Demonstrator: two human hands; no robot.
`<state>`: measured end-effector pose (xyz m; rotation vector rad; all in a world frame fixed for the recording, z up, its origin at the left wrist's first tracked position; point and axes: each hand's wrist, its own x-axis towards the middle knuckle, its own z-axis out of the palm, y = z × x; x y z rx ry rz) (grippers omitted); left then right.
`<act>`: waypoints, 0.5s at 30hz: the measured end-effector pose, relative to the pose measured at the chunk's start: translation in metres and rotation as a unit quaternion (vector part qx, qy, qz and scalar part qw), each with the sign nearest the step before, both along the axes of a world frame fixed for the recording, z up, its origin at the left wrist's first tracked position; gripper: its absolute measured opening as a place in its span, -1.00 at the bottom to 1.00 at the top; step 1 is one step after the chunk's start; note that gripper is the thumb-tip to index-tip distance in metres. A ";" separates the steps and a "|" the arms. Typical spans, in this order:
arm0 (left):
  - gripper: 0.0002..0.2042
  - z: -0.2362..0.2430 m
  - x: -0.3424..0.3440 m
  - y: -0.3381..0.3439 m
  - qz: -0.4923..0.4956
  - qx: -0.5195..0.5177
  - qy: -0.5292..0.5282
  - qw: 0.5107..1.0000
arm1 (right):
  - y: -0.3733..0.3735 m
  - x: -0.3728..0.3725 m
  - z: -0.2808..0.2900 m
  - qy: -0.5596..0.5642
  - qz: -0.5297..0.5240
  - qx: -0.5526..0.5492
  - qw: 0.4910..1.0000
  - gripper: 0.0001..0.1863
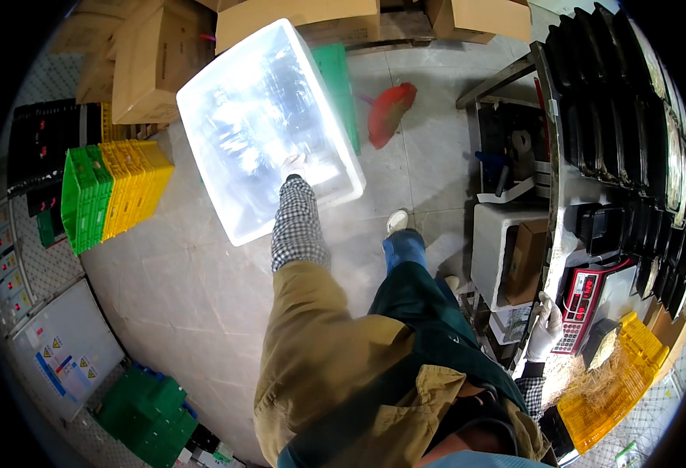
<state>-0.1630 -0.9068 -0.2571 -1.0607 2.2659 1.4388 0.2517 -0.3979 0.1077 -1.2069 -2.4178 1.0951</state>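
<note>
My left hand (pixel 294 165), in a white glove and a checked sleeve, reaches into a large white foam box (pixel 233 226). Shiny clear plastic (pixel 241 101) with bright glare fills the inside of the box, so what lies beneath is hard to make out. The fingers of that hand wash out against the white. My right hand (pixel 545 331), also gloved in white, rests at the edge of the metal workbench, its fingers stretched along it with nothing visible in them. Beside it sits a red digital scale (pixel 581 308) with a lit display and a keypad.
Stacks of black trays (pixel 608 117) stand on the bench at right. A yellow crate (pixel 631 382) with straw-like strands lies near the scale. Left are green and yellow crates (pixel 128 187); cardboard boxes (pixel 155 62) line the back. A red object (pixel 389 113) lies on the floor.
</note>
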 end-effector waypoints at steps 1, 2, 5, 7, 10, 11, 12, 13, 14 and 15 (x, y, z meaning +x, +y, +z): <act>-0.68 -0.012 -0.005 -0.054 0.003 -0.009 0.014 1.000 | 0.015 -0.004 -0.016 0.023 0.038 -0.017 0.999 -0.78; -0.69 -0.018 -0.008 -0.048 0.006 -0.012 0.046 0.999 | 0.016 -0.002 -0.023 0.031 0.053 0.009 0.998 -0.79; -0.71 0.012 -0.008 -0.052 0.022 -0.035 0.095 0.995 | 0.012 -0.006 -0.009 0.024 0.051 -0.001 0.998 -0.80; -0.74 0.076 0.000 -0.007 -0.059 -0.152 0.049 0.985 | 0.001 0.002 0.010 0.018 0.030 0.017 0.999 -0.80; -0.79 0.133 0.021 -0.017 -0.077 -0.257 0.124 0.955 | 0.000 -0.013 0.045 0.061 0.046 -0.053 0.996 -0.78; -0.81 0.157 0.023 0.012 -0.054 -0.145 0.239 0.959 | -0.004 -0.010 0.057 0.049 0.002 -0.099 0.994 -0.75; -0.82 0.185 0.033 0.054 -0.053 -0.036 0.321 0.945 | -0.001 -0.007 0.070 0.039 -0.045 -0.141 0.988 -0.71; -0.82 0.220 0.049 0.097 -0.086 0.032 0.368 0.925 | 0.010 0.001 0.061 0.131 -0.063 -0.194 0.970 -0.66; -0.78 0.261 0.072 0.139 -0.212 -0.122 0.388 0.889 | 0.022 0.007 0.064 0.166 -0.053 -0.308 0.935 -0.60; -0.81 0.299 0.097 0.184 -0.328 -0.185 0.433 0.819 | 0.036 0.011 0.056 0.156 -0.014 -0.314 0.936 -0.47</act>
